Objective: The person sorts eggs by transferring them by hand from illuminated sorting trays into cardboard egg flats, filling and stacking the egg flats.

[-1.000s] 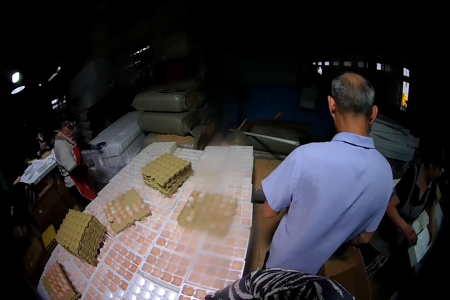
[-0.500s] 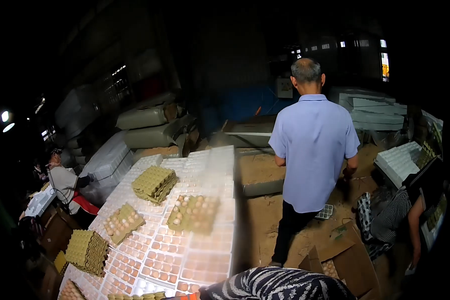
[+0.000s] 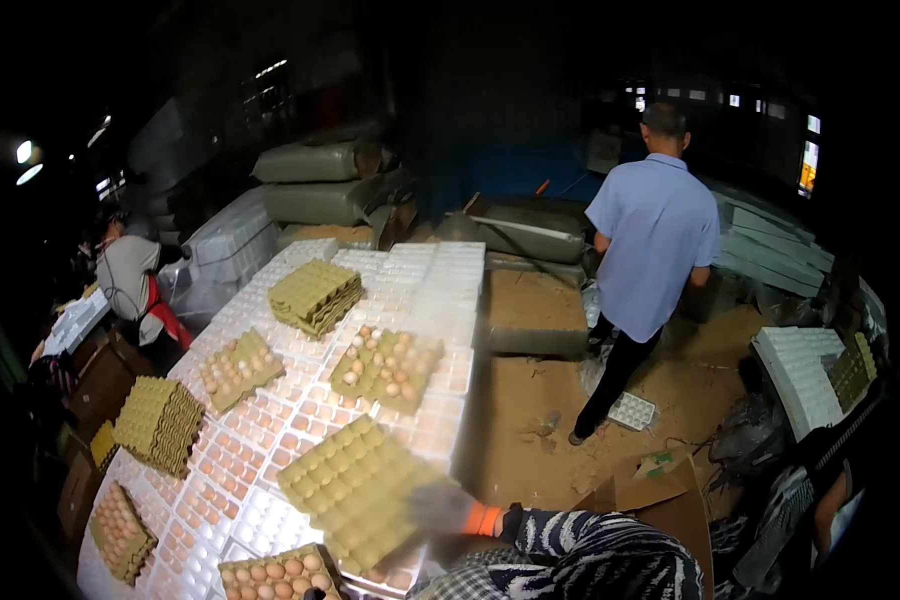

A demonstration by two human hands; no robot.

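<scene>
My right hand point(image 3: 440, 508), in a grey glove with an orange cuff, grips the right edge of an empty pulp egg tray point(image 3: 350, 492). That tray is tilted over the white trays of eggs and is slightly blurred. Close below it, at the bottom edge, lies a pulp tray holding brown eggs point(image 3: 278, 578). A small dark tip shows at that tray's lower edge; it may be my left hand, but its fingers are hidden. White trays filled with eggs point(image 3: 210, 500) cover the work surface. Two part-filled pulp trays point(image 3: 385, 372) point(image 3: 240, 370) rest on them.
Stacks of empty pulp trays point(image 3: 315, 298) point(image 3: 158, 425) stand on the egg-covered surface. A person in a blue shirt point(image 3: 655, 245) stands beyond it, and another point(image 3: 130, 275) works at the left. An open cardboard box point(image 3: 660, 500) is at my right.
My right hand has come into view with the empty pulp tray over the eggs. The tray of eggs at the bottom shows more fully. The blue-shirted person has stepped farther away.
</scene>
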